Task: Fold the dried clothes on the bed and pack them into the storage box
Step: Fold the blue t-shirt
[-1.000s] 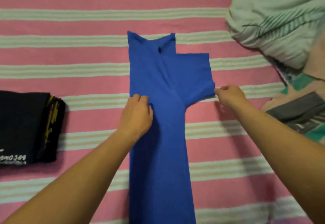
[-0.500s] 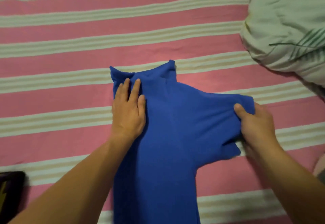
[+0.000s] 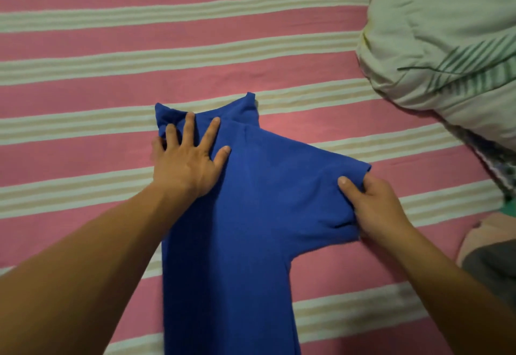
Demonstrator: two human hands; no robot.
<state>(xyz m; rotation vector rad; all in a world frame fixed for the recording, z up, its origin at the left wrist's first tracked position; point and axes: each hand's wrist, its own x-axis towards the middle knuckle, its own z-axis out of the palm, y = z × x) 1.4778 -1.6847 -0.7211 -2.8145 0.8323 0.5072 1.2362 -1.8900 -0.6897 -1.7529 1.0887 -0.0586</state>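
The blue shirt [image 3: 251,229] is being laid lengthwise on the striped bedsheet [image 3: 111,42]. Its collar end is being pressed flat by the left hand [image 3: 187,165], fingers spread apart. Its sleeve is being pinched by the right hand [image 3: 374,204]. Right of the shirt, a green-white pillow [image 3: 441,47] and piled clothes [image 3: 491,254] are being left untouched.

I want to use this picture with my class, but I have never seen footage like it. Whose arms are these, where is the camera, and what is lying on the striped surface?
The camera sits on a person's head, looking down at their own bare arms. A blue shirt lies on a pink striped bed sheet. The left hand presses flat near the collar; the right hand pinches the sleeve. A pale green quilt is bunched at upper right, with more clothes at the right edge.
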